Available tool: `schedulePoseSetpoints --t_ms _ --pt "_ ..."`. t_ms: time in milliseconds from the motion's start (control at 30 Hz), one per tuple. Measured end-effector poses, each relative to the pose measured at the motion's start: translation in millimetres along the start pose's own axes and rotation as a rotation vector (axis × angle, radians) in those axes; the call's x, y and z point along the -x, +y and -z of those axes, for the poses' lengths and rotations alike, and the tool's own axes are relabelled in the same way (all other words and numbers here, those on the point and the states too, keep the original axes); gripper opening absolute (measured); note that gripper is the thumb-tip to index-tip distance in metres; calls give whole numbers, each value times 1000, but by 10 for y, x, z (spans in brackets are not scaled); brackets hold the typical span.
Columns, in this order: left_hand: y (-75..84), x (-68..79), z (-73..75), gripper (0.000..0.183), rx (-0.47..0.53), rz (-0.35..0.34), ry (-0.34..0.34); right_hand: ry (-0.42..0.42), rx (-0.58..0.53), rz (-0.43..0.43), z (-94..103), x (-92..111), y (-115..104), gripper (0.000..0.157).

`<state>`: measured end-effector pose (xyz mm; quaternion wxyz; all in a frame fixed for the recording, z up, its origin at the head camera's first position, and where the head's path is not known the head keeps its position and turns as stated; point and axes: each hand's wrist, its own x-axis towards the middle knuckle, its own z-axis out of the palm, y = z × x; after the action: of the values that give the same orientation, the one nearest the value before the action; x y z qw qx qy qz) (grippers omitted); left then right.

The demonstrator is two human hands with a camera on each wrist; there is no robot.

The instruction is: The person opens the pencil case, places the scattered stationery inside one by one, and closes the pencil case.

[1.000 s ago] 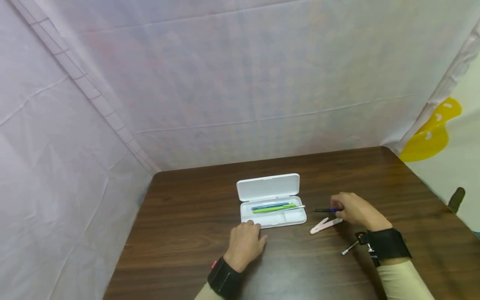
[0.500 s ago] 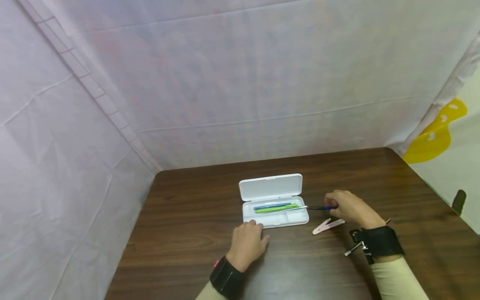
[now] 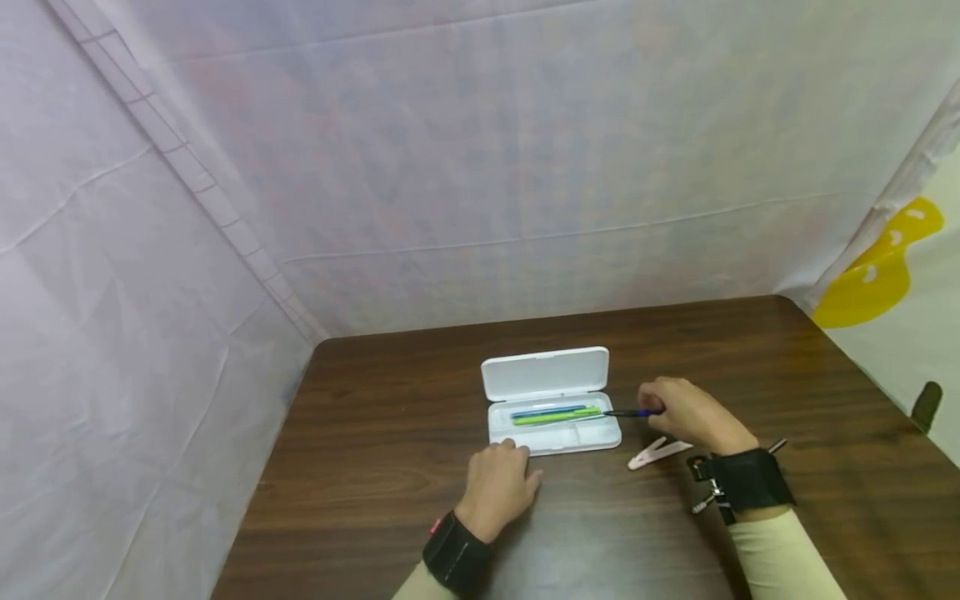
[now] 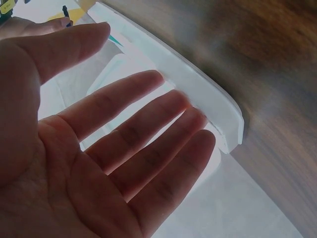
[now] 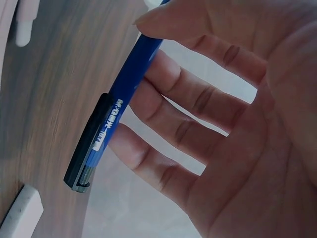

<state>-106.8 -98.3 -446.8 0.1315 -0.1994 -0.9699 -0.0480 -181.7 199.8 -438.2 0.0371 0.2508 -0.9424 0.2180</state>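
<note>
My right hand (image 3: 686, 410) pinches a blue pen (image 5: 121, 94) with a black clip between thumb and fingers, just right of the pencil case. The pen's dark front end points left, at the case's right rim. The white pencil case (image 3: 501, 439) lies with its lid (image 3: 546, 375) raised at the back. Inside are a bright green pen (image 3: 558, 416), a blue pen or pencil (image 3: 547, 411) and a thin pale stick, partly hidden. My left hand (image 3: 497, 487) rests at the case's front left edge, its fingers nearly straight in the left wrist view.
A pale pink V-shaped thing (image 3: 660, 452) lies on the brown table (image 3: 390, 467) below the right hand. Under the right wrist lies a thin rod with a silvery end (image 3: 703, 504), partly covered. A white block (image 5: 22, 213) shows in the right wrist view. White sheeting (image 3: 450, 167) hangs behind.
My right hand has picked the blue pen off the table and carried it left, up to the case's right rim. The left hand stays at the front edge of the case.
</note>
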Motion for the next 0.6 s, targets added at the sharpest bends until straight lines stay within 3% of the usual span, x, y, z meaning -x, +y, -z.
schedulePoseSetpoints --t_ms 600 --pt "5 -6 -13 33 -10 6 -6 -16 16 -3 -19 -124 -111 17"
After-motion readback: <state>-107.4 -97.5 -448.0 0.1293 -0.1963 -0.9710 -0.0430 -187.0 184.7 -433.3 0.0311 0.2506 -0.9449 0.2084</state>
